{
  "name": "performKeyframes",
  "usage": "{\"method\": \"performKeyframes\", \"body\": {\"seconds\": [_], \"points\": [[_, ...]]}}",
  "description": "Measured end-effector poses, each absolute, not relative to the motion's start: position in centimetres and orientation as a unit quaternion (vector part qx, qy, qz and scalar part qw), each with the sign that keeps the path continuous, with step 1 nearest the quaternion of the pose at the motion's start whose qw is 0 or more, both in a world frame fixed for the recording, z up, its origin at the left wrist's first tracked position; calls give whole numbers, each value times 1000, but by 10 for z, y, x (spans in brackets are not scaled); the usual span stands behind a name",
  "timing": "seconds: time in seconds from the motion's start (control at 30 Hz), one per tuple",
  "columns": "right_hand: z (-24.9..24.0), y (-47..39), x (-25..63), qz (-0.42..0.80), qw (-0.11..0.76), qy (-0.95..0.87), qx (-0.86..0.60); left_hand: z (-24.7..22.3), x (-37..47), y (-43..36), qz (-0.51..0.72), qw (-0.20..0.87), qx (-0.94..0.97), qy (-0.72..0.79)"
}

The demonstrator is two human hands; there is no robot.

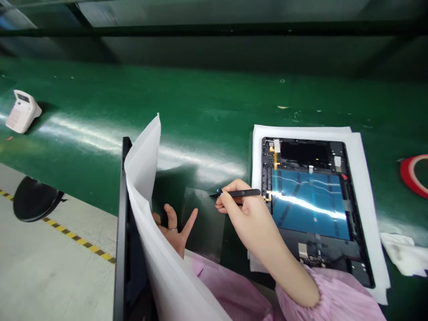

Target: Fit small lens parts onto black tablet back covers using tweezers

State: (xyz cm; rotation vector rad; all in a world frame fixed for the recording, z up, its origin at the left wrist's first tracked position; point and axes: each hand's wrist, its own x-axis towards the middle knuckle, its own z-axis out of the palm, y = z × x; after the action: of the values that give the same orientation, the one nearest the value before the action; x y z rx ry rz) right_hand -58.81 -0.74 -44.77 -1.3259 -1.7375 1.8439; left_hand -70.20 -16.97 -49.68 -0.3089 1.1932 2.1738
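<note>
My right hand point(245, 209) pinches black tweezers point(245, 193), with their pointed tip at the upper edge of a clear film sheet point(205, 227) on the green bench. To the left, my left hand point(175, 229) has its thumb and a finger stretched out beside the film, holding nothing visible. Some of its fingers and the forearm are hidden behind a white foam sheet point(147, 196). That sheet leans against a black-edged flat panel point(122, 236) standing on edge. Right of my right hand lies an opened tablet point(307, 156), its inner parts and a shiny blue-filmed battery area showing.
White foam sheets point(368, 200) lie under the tablet. A roll of red tape point(409, 174) and a white cloth point(399, 252) are at the right. A white device with a small display point(23, 111) stands far left. A black round stool point(35, 198) is beside the bench point(200, 98).
</note>
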Motion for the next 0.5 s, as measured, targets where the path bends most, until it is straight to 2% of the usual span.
{"method": "performKeyframes", "body": {"seconds": [0.17, 0.5], "points": [[-449, -6, -592, 619, 134, -620, -463, -493, -698, -168, 862, 305, -159, 372], [-449, -5, -594, 602, 128, -640, -460, -494, -698, -169, 861, 318, -154, 365]]}}
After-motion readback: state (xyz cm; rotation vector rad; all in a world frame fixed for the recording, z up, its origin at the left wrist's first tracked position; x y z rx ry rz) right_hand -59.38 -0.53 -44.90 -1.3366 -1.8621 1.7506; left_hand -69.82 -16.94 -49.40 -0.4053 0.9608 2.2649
